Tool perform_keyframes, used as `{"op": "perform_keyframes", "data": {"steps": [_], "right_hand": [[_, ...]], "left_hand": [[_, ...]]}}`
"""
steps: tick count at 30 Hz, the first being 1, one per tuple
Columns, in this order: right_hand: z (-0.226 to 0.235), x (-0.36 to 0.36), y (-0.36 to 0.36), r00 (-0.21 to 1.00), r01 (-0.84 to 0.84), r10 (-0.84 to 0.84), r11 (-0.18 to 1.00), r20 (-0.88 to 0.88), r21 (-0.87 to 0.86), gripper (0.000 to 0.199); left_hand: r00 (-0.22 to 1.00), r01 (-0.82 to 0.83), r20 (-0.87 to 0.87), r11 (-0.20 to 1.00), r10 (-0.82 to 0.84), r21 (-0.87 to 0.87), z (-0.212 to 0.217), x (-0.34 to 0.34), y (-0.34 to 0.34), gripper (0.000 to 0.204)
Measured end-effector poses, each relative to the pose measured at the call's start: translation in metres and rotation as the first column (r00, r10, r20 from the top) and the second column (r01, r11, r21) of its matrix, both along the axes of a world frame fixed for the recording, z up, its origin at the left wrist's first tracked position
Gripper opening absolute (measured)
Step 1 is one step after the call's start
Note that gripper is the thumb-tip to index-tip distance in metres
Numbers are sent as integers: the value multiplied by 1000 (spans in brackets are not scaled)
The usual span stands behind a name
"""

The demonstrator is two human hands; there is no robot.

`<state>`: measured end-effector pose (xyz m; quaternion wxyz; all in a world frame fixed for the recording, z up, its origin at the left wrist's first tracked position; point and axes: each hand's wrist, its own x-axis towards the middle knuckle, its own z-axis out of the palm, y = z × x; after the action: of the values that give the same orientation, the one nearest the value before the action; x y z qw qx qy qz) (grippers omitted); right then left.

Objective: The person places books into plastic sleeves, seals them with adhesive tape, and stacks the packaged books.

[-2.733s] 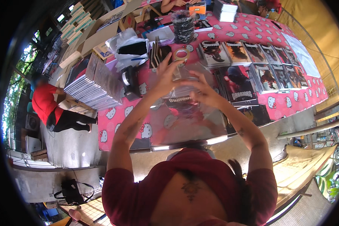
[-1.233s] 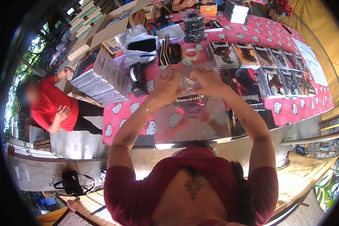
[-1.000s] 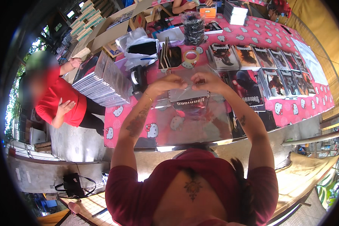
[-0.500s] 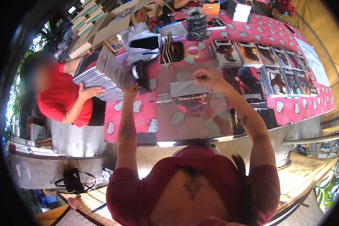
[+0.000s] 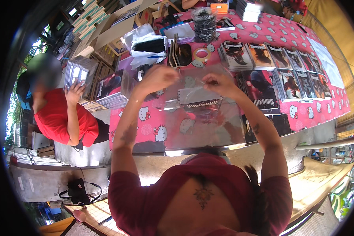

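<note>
While a dark magazine (image 5: 200, 103) sits inside the clear sleeve (image 5: 202, 118), both hands' grips (image 5: 155, 78) (image 5: 220, 83) pinch its top edge.

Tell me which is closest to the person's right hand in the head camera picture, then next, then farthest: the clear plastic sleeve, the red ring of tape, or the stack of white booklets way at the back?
1. Clear plastic sleeve: the right hand pinches its top edge.
2. Red ring of tape: on the table just beyond the hands, slightly left.
3. Stack of white booklets: far back edge of the table, to the right.
</note>
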<state>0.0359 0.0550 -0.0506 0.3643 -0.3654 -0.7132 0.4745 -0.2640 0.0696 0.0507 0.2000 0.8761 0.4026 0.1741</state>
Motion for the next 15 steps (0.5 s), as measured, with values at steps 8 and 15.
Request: {"op": "perform_keyframes", "data": {"steps": [8,15], "right_hand": [[6,-18,-7,1000,-4,5,1000,-13,22,38],[11,3,-48,920,393,-374,877,-119,278,57]], "left_hand": [[555,811,86,515,-827,-279,-147,21,114,55],[627,434,642,486,441,-759,-134,-4,8,53]]}}
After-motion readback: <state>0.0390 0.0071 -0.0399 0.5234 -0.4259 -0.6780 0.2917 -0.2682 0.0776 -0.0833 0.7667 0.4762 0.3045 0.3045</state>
